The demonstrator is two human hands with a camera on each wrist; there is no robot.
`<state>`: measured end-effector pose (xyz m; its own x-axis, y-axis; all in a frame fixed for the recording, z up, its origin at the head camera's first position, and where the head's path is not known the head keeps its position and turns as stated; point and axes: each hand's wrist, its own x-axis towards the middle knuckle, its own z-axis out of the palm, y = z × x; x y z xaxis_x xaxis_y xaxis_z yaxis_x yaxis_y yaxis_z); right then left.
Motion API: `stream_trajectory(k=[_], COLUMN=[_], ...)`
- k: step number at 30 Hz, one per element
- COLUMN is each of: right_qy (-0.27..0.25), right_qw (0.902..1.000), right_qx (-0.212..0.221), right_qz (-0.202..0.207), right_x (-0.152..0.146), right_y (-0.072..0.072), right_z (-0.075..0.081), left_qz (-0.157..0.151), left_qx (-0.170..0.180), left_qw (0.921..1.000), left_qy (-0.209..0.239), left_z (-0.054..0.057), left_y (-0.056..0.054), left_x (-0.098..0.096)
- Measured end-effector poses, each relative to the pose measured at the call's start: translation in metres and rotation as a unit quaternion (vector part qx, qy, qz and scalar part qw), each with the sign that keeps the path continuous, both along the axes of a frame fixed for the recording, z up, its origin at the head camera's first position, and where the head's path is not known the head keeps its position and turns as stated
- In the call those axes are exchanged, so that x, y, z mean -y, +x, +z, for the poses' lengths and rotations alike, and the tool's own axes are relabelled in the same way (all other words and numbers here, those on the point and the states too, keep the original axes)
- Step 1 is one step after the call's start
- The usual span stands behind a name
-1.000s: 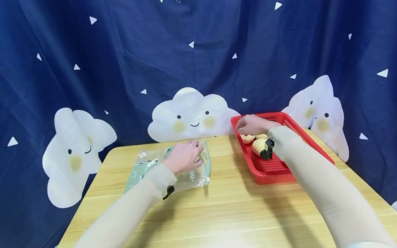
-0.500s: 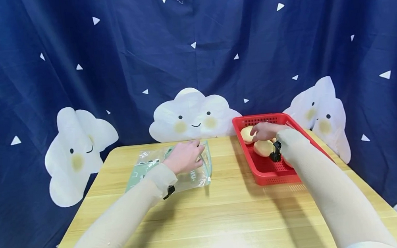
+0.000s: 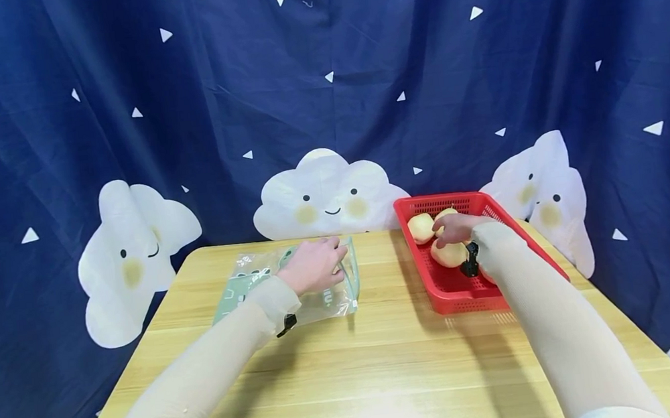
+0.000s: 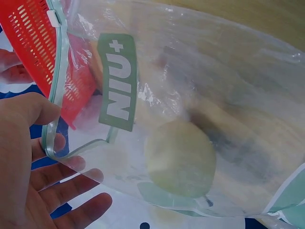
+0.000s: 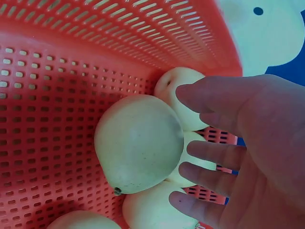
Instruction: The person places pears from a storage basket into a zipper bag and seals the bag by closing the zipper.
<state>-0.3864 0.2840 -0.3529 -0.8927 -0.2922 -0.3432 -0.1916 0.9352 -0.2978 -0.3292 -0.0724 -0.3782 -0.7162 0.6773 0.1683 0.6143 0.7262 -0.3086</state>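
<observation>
My left hand (image 3: pixel 314 265) pinches the green zip edge of a clear plastic zip bag (image 4: pixel 117 86) between thumb and index finger, the other fingers spread beneath it. Inside the bag lies one pale yellow pear (image 4: pixel 180 159), seen through the plastic in the left wrist view. Over the red basket (image 3: pixel 441 303), my right hand (image 5: pixel 267 152) has its thumb and fingers extended around several pears. Closest to the right wrist camera is a large pear (image 5: pixel 139 143); another pear (image 5: pixel 178 90) sits behind the thumb. Whether the fingertips touch any pear I cannot tell.
The wooden table (image 3: pixel 350 369) carries the bag at left and the basket at right. A dark blue curtain (image 3: pixel 229 111) with white clouds hangs behind the table's far edge. The basket has raised, slotted walls.
From the basket's far left corner, my right hand has drawn back toward me and slightly right, uncovering pears. My left hand keeps its hold on the bag. The head view shifted slightly.
</observation>
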Motion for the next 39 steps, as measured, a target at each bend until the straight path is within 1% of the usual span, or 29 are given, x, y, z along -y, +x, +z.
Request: stream_trajectory(k=[5,10,16,18,21,23,24,25,28,30,31,35,39], right_qy=[-0.001,0.009,0.019,0.014,0.012,0.008,0.012,0.012,0.004,0.001,-0.002,-0.008,-0.023], right_qw=[0.9998,0.9998,0.9998,0.9996,0.9997,0.9994,0.9996,0.9996,0.999,0.9988,0.9982,0.9979,0.9954], right_qx=[0.019,0.015,0.007,0.016,0.014,0.019,0.014,0.013,0.023,0.025,0.029,0.038,0.057], right_qz=[-0.006,-0.011,-0.007,-0.019,-0.017,-0.027,-0.019,-0.02,-0.039,-0.042,-0.052,-0.052,-0.074], right_x=[-0.005,-0.01,-0.011,-0.011,-0.011,-0.011,-0.011,-0.012,-0.012,-0.012,-0.013,-0.013,-0.013], right_y=[-0.002,-0.004,-0.006,-0.006,-0.008,-0.009,-0.009,-0.009,-0.009,-0.01,-0.01,-0.012,-0.008], right_z=[-0.005,-0.01,-0.016,-0.017,-0.02,-0.021,-0.021,-0.022,-0.022,-0.023,-0.024,-0.027,-0.026], left_qz=[-0.006,-0.003,0.001,-0.001,0.0,0.002,0.003,0.004,0.005,0.005,0.006,0.007,0.011], left_qx=[-0.002,0.003,0.006,0.004,0.002,0.003,0.005,0.007,0.009,0.009,0.009,0.013,0.015], left_qw=[1.0,0.9999,0.9999,1.0,1.0,1.0,1.0,1.0,0.9999,0.9999,0.9999,0.9999,0.9998], left_qy=[0.006,0.01,0.008,0.006,0.001,-0.001,-0.002,-0.003,-0.003,-0.002,-0.003,-0.006,-0.008], left_z=[-0.001,-0.002,-0.002,-0.002,-0.003,-0.004,-0.003,-0.003,-0.003,-0.002,-0.002,-0.002,-0.003], left_y=[0.001,0.0,0.0,-0.001,-0.001,-0.001,0.0,0.0,0.0,0.0,-0.001,-0.001,-0.001], left_x=[0.0,0.0,0.0,0.0,0.0,0.0,0.0,0.0,-0.001,-0.001,-0.001,-0.001,-0.002])
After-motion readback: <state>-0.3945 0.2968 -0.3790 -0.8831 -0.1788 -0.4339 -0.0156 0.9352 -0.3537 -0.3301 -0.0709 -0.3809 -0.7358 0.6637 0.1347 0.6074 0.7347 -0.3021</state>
